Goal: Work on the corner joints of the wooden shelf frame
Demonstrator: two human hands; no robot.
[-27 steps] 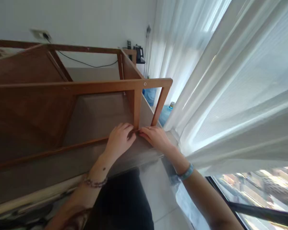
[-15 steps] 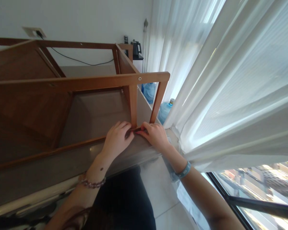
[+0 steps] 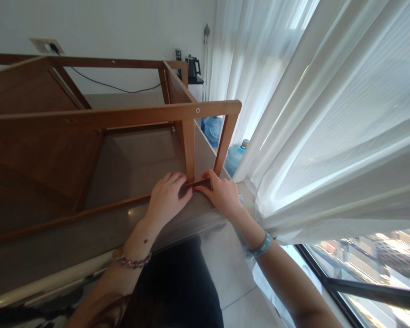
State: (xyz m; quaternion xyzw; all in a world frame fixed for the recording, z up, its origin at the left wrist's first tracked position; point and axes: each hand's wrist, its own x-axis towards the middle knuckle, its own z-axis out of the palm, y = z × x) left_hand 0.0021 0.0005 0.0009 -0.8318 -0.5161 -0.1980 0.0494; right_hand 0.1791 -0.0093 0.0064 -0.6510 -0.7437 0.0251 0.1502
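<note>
Both hands are meeting at the foot of a wooden frame (image 3: pixel 123 117) that is lying on a grey slab (image 3: pixel 140 157). The right hand (image 3: pixel 222 195) is closing round a short rail (image 3: pixel 201 183), forefinger over it and thumb under it, so the rail is sitting inside that grip, low on the slab. The left hand (image 3: pixel 167 198) is pressing in from the other side with its fingers (image 3: pixel 179 180) curled against the joint, close to the right thumb; whether it is clasping anything or only pushing cannot be told.

Straight above the grip a post (image 3: pixel 189 150) is rising to the frame's top bar; just right of the grip a slanted leg (image 3: pixel 224 146) is climbing to the same bar; left of the grip a long thin strip (image 3: pixel 89 214) is running away along the slab.

Beyond the grip, past the leg, two blue bottles (image 3: pixel 237 156) are standing by a white curtain (image 3: pixel 328 114), which is hanging well to the right of the hands; far behind, a kettle (image 3: pixel 193 68) is sitting on a shelf. Nearer than the grip, a beaded bracelet (image 3: pixel 131 262) is circling the left wrist and a blue band (image 3: pixel 259 248) the right.
</note>
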